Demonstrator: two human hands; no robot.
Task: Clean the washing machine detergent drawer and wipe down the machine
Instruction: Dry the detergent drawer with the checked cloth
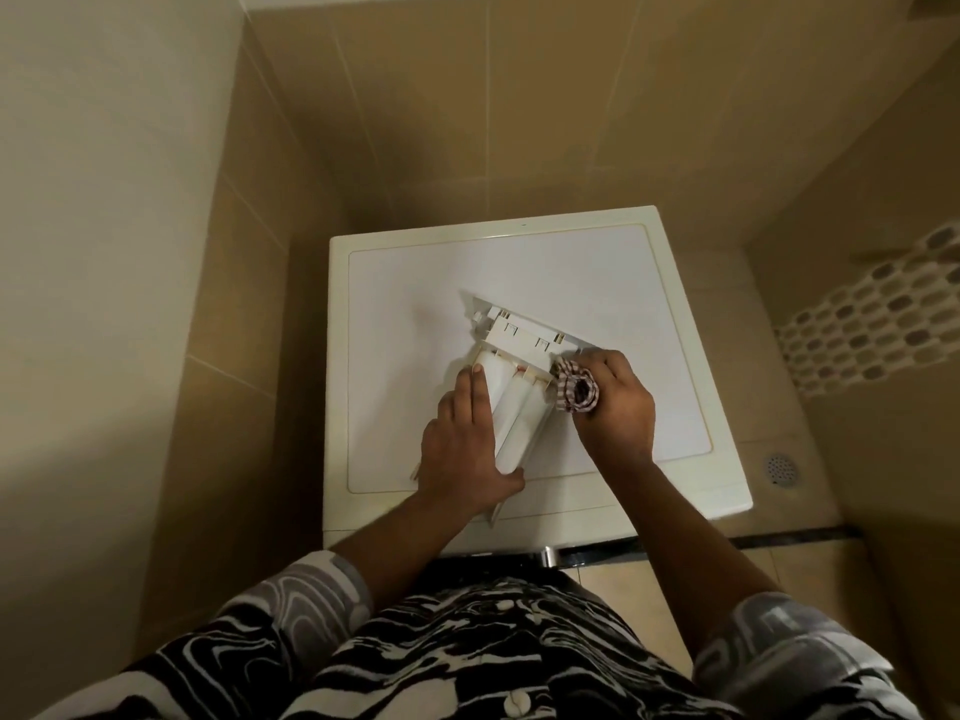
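The white detergent drawer (519,366) lies upside down on the white top of the washing machine (597,272), its front panel pointing away and to the right. My left hand (462,444) holds the drawer's left side, fingers laid along it and thumb under its near end. My right hand (615,402) grips a bunched red-and-white checked cloth (576,392) against the drawer's right side, close to the front panel.
The machine stands in a corner between beige tiled walls, with a narrow gap on its left. A floor drain (781,469) sits on the tiled floor to the right. A patterned mat or curtain (878,314) lies at the far right.
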